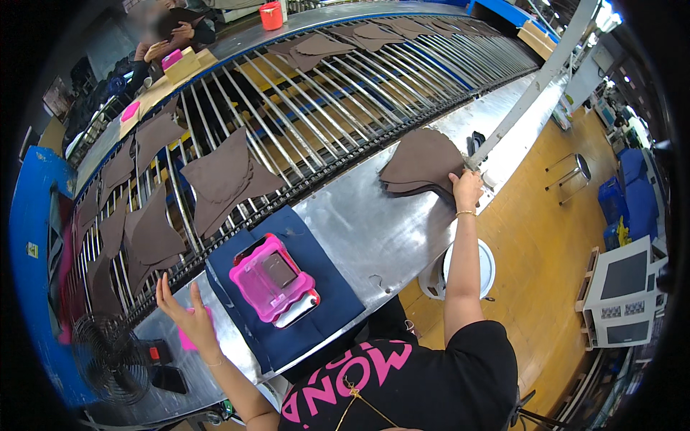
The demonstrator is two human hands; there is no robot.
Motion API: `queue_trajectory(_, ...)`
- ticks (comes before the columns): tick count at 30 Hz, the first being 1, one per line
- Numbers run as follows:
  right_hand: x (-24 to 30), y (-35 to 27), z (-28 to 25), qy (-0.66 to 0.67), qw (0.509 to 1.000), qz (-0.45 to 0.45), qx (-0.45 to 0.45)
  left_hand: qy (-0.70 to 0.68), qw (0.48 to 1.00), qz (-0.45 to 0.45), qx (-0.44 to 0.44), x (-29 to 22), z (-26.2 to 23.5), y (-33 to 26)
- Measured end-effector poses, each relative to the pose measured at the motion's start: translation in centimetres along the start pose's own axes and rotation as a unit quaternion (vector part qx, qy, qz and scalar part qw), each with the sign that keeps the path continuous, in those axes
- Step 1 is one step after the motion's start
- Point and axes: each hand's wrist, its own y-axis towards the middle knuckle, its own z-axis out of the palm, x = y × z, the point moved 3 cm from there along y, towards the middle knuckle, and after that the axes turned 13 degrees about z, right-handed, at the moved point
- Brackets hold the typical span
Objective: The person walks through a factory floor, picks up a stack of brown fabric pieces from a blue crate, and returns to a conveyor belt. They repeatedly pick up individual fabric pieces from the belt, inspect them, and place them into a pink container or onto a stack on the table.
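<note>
My left hand (188, 316) is open, its fingers spread above the metal table's left end. A bright pink item (188, 337) lies partly hidden beneath it, and brown cut pieces (154, 237) lie on the roller conveyor just beyond its fingertips. Out to the right, my right hand (467, 190) has its thumb and fingers closed at the right edge of a stack of brown cut fabric pieces (420, 161) on the table. How many layers it grips is hidden. Between my hands, a pink plastic tray (272, 279) with a dark rectangle in it rests on a dark blue sheet (330, 309).
A conveyor of metal rods (287, 136) carries more brown piles along the table's far side. The grey slanted post (532, 90) rises beside my right hand. A black fan (111, 358) stands at left, a white bucket (480, 269) below right. Another person (169, 36) sits across the conveyor.
</note>
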Motion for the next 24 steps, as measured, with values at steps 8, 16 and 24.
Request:
queue_trajectory(8,1.3,2.1,-2.5,-0.027,0.992,-0.055,0.112,0.0,1.0,-0.027,-0.008,0.3,-1.6,-1.1)
queue_trajectory(16,9.1,-12.5,-13.8,0.14,0.915,-0.378,0.023,0.004,1.0,0.027,-0.005,-1.9,-1.7,0.5)
queue_trajectory(24,15.1,-23.6,-16.1,0.51,0.636,-0.422,0.398,-0.124,0.992,0.016,-0.005,-4.7,-1.2,3.3)
